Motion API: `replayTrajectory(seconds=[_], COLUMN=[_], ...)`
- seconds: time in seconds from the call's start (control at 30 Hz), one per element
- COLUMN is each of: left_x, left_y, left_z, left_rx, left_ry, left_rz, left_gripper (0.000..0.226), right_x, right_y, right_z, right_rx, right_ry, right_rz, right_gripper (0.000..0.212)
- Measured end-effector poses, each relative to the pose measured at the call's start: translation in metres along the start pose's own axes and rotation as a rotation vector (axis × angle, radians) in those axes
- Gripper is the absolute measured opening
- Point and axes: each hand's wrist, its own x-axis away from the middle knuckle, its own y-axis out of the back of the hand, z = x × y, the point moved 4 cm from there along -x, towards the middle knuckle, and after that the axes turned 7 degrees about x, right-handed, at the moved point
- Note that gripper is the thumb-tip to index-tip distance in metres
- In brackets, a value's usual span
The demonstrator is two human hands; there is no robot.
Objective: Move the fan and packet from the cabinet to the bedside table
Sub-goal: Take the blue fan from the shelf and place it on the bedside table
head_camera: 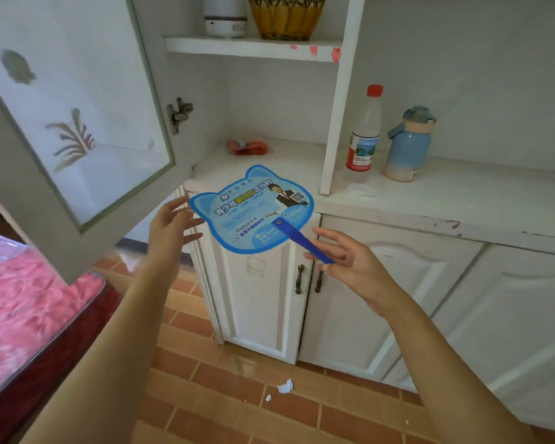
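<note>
- Over the front lip of the white painted cabinet counter [430, 193], a flat blue plastic hand fan with cat-ear corners and printed advertising [253, 209] lies roughly level, its far half above the counter and its near half jutting past the edge.
- Its dark blue strip handle [305, 241] points toward the right hand [353, 267] and ends against those fingers.
- That hand's fingers are stretched and spread, with one above the handle and the rest below; I cannot tell whether they actually pinch it.
- On the other side, the left hand [170, 225] is raised with its fingers straight and fanned out, the tips right at the fan's left rim and curled round nothing.
- Farther back in the same open compartment, a small orange-red packet [247, 147] lies flat on the counter near the rear wall, well apart from both hands.
- To the left, the compartment's glass door with a painted plant [77, 123] stands swung open.
- On the shelf above stand a white jar [225, 16] and a yellow patterned vase [285, 16].
- Right of the upright divider, a clear plastic bottle with a red cap [364, 129] stands beside a pale blue flask [409, 145].
- Below the counter are white cupboard doors with dark handles [298, 278].
- Scraps of white paper [285, 386] lie on the terracotta tile floor.
- A bed with a pink floral cover [20, 299] sits at the left.
</note>
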Motion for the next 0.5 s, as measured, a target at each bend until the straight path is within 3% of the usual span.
replayTrajectory(seconds=[0.5], left_x=[0.156], left_y=[0.100], left_z=[-0.037], left_rx=[-0.027], left_ry=[-0.019], left_rz=[-0.110], left_gripper=[0.030], right_x=[0.137], right_y=[-0.060], right_z=[0.024], right_rx=[-0.024], right_ry=[-0.006], right_rz=[0.133], right_gripper=[0.054])
